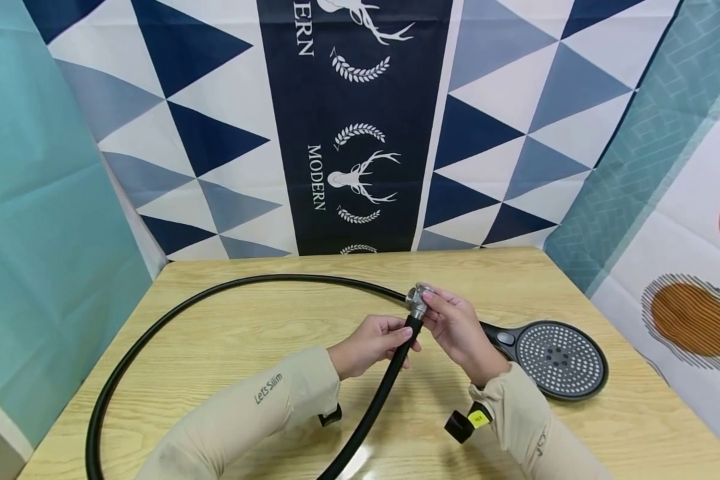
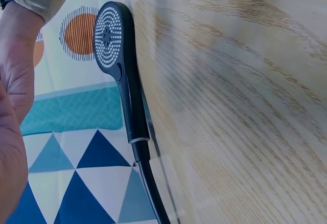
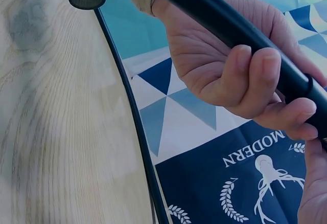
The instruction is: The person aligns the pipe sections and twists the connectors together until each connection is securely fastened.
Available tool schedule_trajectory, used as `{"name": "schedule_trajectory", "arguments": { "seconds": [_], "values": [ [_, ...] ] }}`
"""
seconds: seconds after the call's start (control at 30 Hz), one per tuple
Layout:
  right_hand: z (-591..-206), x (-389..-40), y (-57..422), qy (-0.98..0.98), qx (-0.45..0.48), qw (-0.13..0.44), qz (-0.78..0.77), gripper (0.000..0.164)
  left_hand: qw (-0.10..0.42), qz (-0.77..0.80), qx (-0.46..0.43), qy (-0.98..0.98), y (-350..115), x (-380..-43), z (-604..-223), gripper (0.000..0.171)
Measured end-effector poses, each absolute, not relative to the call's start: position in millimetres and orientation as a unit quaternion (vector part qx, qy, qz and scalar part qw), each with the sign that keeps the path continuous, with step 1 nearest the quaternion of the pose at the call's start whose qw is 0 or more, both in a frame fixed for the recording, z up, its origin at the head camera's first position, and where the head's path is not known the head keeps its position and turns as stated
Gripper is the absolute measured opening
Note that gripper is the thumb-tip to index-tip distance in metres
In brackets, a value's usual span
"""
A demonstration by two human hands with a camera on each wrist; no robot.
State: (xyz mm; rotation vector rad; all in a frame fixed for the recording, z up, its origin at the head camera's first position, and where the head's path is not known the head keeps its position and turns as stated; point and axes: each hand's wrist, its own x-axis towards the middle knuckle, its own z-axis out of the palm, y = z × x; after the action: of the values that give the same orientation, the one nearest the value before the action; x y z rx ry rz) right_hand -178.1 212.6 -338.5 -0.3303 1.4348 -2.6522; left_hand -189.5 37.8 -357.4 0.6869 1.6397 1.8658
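In the head view a silver metal fitting (image 1: 419,301) with a side port sits at the upper end of a black hose (image 1: 384,390). My right hand (image 1: 454,325) pinches this fitting between thumb and fingers. Just below it, my left hand (image 1: 372,343) grips the hose, and the right wrist view shows the left hand's curled fingers (image 3: 268,65) around the hose. To the right, a black shower head (image 1: 559,360) lies on the table, its spray face up. Behind my right hand, its handle is partly hidden. In the left wrist view the shower head (image 2: 110,40) joins a hose at its handle.
The hose loop (image 1: 174,310) curves across the back and left of the wooden table (image 1: 246,320). Patterned cloth (image 1: 360,133) hangs behind the table, with more cloth at both sides. Small black devices (image 1: 459,427) are worn at the wrists.
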Motion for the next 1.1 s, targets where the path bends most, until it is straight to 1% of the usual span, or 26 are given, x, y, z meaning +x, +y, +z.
{"name": "schedule_trajectory", "arguments": {
  "seconds": [0.2, 0.33, 0.43, 0.57, 0.7, 0.87, 1.03, 1.1],
  "values": [
    [-335, -177, 215, 0.483, -0.105, 0.059, -0.867, 0.022, 0.262, 0.699, 0.248, 0.617, 38, -192, -358, 0.031],
    [-330, -177, 218, 0.526, -0.062, 0.068, -0.846, 0.025, 0.262, 0.696, 0.241, 0.624, 38, -192, -358, 0.029],
    [-324, -179, 225, 0.581, -0.041, 0.088, -0.808, 0.022, 0.265, 0.688, 0.243, 0.631, 38, -192, -357, 0.029],
    [-315, -182, 237, 0.657, -0.051, 0.125, -0.742, 0.014, 0.268, 0.675, 0.248, 0.641, 38, -191, -356, 0.029],
    [-310, -183, 244, 0.705, -0.062, 0.155, -0.689, 0.016, 0.273, 0.666, 0.252, 0.647, 38, -191, -356, 0.029],
    [-310, -184, 244, 0.731, -0.057, 0.149, -0.663, 0.021, 0.272, 0.664, 0.254, 0.649, 36, -191, -357, 0.029],
    [-312, -184, 242, 0.727, -0.056, 0.141, -0.67, 0.017, 0.271, 0.67, 0.245, 0.646, 37, -191, -358, 0.027],
    [-313, -185, 242, 0.735, -0.065, 0.131, -0.662, 0.018, 0.266, 0.673, 0.24, 0.647, 38, -191, -359, 0.026]
  ]
}}
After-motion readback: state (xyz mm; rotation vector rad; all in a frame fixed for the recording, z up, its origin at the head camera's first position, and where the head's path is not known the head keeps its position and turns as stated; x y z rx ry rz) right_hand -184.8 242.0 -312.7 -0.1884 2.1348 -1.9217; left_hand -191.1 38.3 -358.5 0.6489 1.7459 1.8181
